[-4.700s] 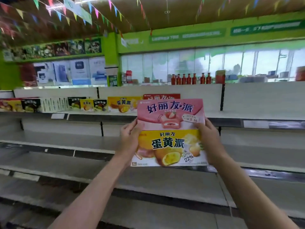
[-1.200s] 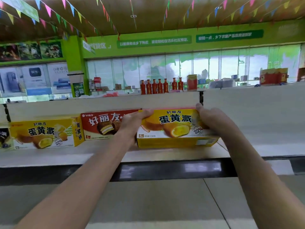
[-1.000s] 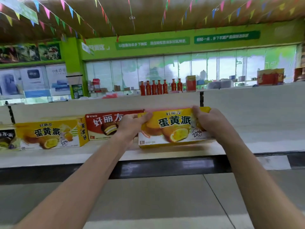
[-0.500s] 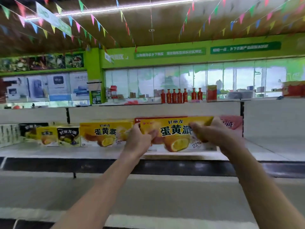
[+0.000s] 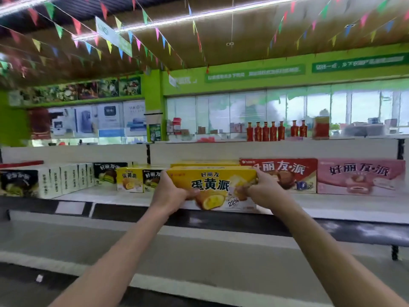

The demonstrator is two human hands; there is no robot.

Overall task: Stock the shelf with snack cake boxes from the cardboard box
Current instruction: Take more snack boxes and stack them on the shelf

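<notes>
both hands (image 5: 171, 192) (image 5: 263, 191), fingers curled, grip the yellow box (image 5: 212, 185) ends at the shelf (image 5: 332, 207) front edge.

Glossy printed cardboard yellow box (image 5: 212, 187); smooth, matt pale shelf (image 5: 332, 206).

Both bare forearms reach up into view from the bottom edge, left from about 7 o'clock, right from about 5 o'clock, converging toward centre. Left hand (image 5: 170, 191) sits at 9 o'clock of the yellow snack cake box (image 5: 212, 185), palm against its left end, thumb curled over the front face, other fingers hidden behind. Right hand (image 5: 264, 189) sits at 3 o'clock of the same box, fingers wrapped round the right end, thumb pressing the front. Wrists roughly level, elbows out of frame, arms nearly straight. Some motion blur on the right fingers.
</notes>
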